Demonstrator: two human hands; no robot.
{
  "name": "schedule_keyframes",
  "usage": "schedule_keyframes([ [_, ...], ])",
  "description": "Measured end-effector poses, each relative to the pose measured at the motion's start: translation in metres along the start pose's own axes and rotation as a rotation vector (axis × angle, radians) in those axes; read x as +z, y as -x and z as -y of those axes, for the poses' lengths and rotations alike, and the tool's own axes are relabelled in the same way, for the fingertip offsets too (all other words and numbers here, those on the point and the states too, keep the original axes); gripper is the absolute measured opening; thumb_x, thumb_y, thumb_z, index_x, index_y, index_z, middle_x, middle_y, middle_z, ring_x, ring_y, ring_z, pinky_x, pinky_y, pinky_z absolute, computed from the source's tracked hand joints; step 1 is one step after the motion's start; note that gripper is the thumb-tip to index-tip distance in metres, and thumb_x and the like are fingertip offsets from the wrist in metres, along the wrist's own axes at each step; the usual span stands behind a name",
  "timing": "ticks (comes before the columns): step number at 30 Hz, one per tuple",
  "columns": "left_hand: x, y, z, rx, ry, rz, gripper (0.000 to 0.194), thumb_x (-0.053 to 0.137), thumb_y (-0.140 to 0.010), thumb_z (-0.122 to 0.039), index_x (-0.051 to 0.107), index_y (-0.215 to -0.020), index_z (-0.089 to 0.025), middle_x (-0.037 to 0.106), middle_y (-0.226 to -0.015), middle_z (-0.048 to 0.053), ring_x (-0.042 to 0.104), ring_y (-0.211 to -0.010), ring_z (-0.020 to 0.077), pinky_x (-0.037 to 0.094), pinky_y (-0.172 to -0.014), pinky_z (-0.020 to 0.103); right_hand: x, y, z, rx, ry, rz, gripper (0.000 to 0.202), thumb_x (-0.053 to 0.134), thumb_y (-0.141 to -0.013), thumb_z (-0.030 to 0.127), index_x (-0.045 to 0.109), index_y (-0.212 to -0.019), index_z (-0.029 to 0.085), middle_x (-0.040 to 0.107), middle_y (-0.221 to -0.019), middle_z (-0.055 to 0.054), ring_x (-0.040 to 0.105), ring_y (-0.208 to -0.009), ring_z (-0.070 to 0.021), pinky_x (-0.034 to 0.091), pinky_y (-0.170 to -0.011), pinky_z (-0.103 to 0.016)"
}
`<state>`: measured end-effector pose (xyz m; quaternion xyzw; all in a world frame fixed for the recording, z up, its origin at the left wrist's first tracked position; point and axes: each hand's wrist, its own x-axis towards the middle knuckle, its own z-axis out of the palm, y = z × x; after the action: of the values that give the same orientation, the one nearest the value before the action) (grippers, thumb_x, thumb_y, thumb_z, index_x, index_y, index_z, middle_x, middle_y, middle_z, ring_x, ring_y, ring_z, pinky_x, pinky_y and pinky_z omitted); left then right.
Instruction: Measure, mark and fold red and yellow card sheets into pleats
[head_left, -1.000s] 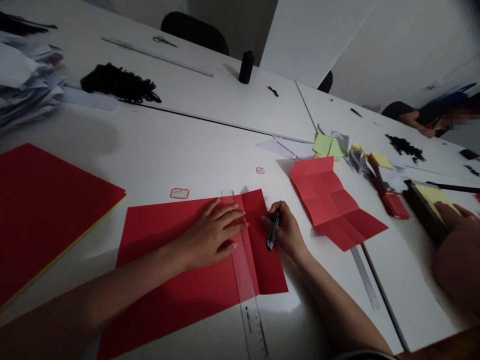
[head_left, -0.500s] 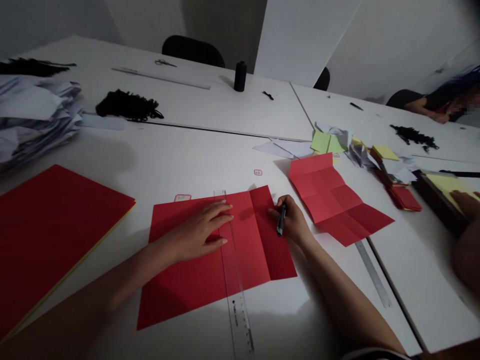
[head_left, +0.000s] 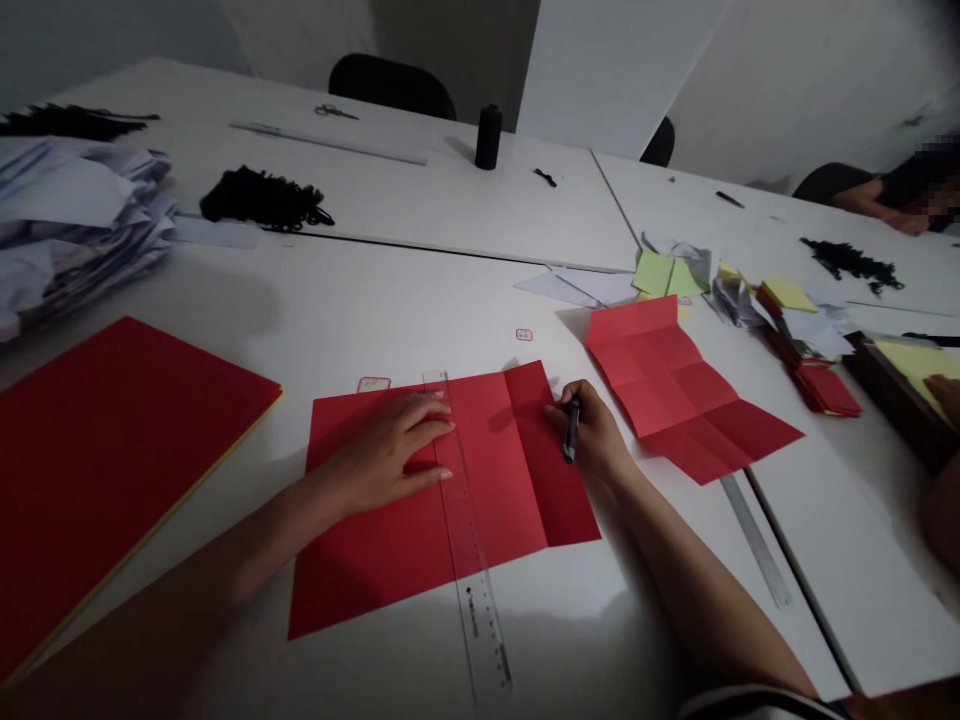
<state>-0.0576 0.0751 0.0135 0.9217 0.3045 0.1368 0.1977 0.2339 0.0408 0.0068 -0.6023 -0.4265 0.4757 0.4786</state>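
A red sheet point(head_left: 487, 480) with a fold near its right side lies on the white table. Across it runs a clear ruler point(head_left: 476, 600), its lower end past the sheet's near edge. My left hand point(head_left: 397, 450) rests on sheet and ruler, fingers apart, fingertips on the ruler. At the sheet's right edge, my right hand point(head_left: 592, 430) is closed on a dark pen point(head_left: 571, 430) pointing down toward me. Further right lies a creased red sheet point(head_left: 667, 380), unfolded, beside a metal ruler point(head_left: 757, 540).
Large red sheets point(head_left: 127, 470) lie at left, below crumpled white paper point(head_left: 75, 220). Black cord bundles point(head_left: 262, 198), a black spool point(head_left: 488, 138) and scissors point(head_left: 335, 111) are farther back. Colored paper stacks point(head_left: 825, 385) and another person's hand point(head_left: 943, 395) are at right.
The view has shifted slightly, moving the table items a little right and up in the picture. My left fingertips sit slightly further left on the ruler. The pen stays in my right hand.
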Motion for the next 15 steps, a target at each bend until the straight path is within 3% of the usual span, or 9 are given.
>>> schedule_keyframes([
  [6,-0.001,-0.003,0.000,0.053,-0.119,-0.036,0.039,0.059,-0.088,-0.044,0.057,-0.121,-0.024,0.054,-0.127,0.006,0.045,-0.125,0.0255,0.034,-0.107,0.047,-0.001,0.000,0.000,0.004,-0.035,-0.033,0.029,0.069,-0.071,0.031,0.043,-0.081,0.025,0.036,-0.056,0.011,0.029,-0.043,-0.0064,0.024,-0.040,-0.019],
  [12,0.002,-0.008,0.000,0.090,-0.149,-0.056,0.040,0.057,-0.090,-0.044,0.056,-0.123,-0.022,0.054,-0.129,0.006,0.044,-0.125,0.0238,0.029,-0.109,0.046,-0.012,-0.008,0.000,-0.109,0.103,-0.051,0.030,0.072,-0.068,0.028,0.045,-0.080,0.024,0.041,-0.059,0.009,0.034,-0.049,-0.0068,0.026,-0.045,-0.019],
  [15,0.003,-0.009,0.000,0.097,-0.147,-0.056,0.040,0.056,-0.090,-0.044,0.055,-0.124,-0.022,0.054,-0.130,0.006,0.045,-0.125,0.0234,0.029,-0.109,0.045,-0.012,-0.008,0.003,-0.087,0.105,-0.061,0.030,0.071,-0.070,0.030,0.044,-0.080,0.024,0.040,-0.058,0.010,0.033,-0.048,-0.0070,0.026,-0.044,-0.020],
])
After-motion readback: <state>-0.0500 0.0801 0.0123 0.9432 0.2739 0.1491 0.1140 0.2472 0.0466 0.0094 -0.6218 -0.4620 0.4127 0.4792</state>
